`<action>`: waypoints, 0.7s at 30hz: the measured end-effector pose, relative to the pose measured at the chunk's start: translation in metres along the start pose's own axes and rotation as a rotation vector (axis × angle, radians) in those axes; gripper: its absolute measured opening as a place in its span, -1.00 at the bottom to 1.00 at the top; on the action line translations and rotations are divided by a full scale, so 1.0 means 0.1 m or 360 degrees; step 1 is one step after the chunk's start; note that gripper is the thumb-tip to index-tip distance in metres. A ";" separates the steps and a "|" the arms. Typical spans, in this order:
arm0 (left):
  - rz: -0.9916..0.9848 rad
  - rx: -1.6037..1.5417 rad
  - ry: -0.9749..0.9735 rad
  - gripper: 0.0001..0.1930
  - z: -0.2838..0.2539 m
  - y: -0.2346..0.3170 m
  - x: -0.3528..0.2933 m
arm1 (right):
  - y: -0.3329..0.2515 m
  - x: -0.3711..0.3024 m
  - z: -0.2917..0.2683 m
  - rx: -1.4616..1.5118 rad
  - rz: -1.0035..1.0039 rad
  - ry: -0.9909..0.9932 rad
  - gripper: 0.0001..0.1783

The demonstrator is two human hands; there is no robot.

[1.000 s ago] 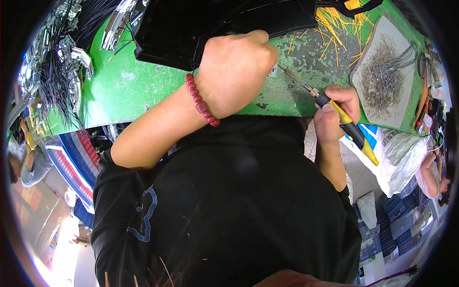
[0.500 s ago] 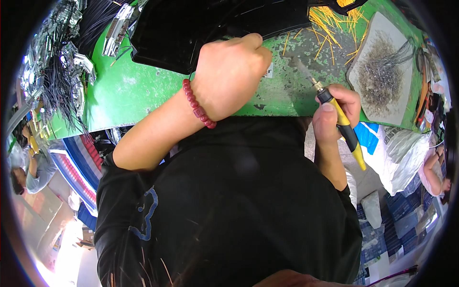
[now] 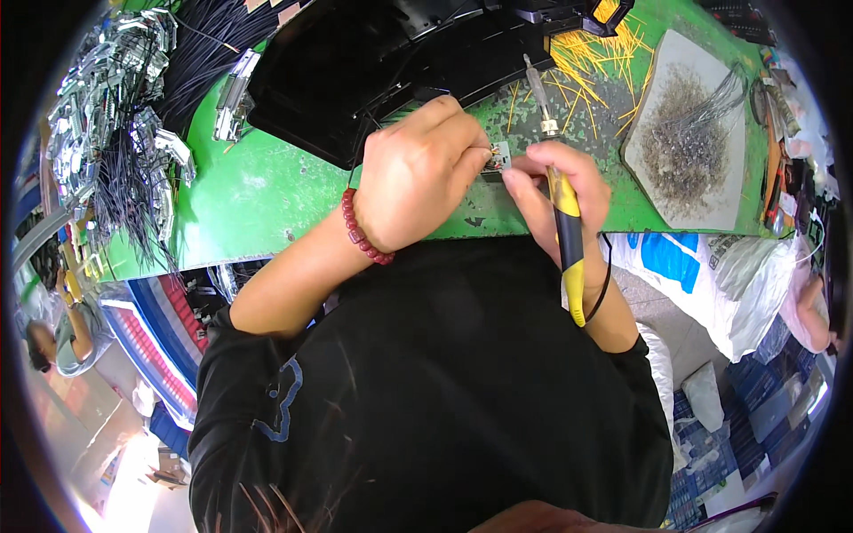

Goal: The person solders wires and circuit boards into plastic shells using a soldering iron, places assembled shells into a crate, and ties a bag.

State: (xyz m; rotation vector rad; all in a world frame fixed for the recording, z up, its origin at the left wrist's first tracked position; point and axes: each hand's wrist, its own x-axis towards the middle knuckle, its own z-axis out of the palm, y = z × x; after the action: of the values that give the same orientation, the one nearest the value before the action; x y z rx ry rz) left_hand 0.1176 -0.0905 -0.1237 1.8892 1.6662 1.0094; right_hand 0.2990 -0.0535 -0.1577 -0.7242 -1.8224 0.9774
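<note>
My right hand (image 3: pixel 569 191) is closed around a yellow-and-black soldering iron (image 3: pixel 570 235); its metal tip points away from me, past the fingers. Thumb and forefinger of that hand also reach to the edge of a small pale part (image 3: pixel 501 156), perhaps a small circuit board. On the part's other side, my left hand (image 3: pixel 422 173) is closed in a pinch, with tiny copper-coloured bits at its fingertips. What it grips is mostly hidden by the fingers. A thin black wire runs from the large black plastic housing (image 3: pixel 320 84) down to my left wrist, beside a red bead bracelet (image 3: pixel 357 235).
Thin yellow sticks or wires (image 3: pixel 595 62) lie at the back of the worn green table (image 3: pixel 231 200). A grey slab with dark crumbs (image 3: pixel 729 169) is at right. Shiny metal parts with black wires (image 3: pixel 133 151) pile up at left. Other people sit at both sides.
My right hand has moved left to the small part, and the soldering iron has turned more upright. My left hand has shifted slightly toward me. More of the small part shows between the hands.
</note>
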 end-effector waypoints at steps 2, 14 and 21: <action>-0.0011 -0.0031 0.0018 -0.92 0.01 -0.01 -0.01 | -0.01 -0.02 0.03 -0.0006 0.0105 0.0028 -0.61; -0.0012 0.0215 -0.0006 -0.92 0.16 -0.08 -0.06 | 0.10 -0.08 -0.17 -0.0125 0.0208 0.0026 -0.70; 0.0115 0.0357 0.0112 -0.87 0.25 -0.10 -0.04 | 0.02 -0.18 -0.51 0.0029 0.0393 0.0075 -0.24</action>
State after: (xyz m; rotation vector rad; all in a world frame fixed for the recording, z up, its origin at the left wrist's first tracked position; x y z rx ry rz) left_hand 0.1296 -0.0892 -0.1475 2.0917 1.8300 0.9611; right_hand 0.3531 -0.0503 -0.1538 -0.9699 -1.7083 1.1241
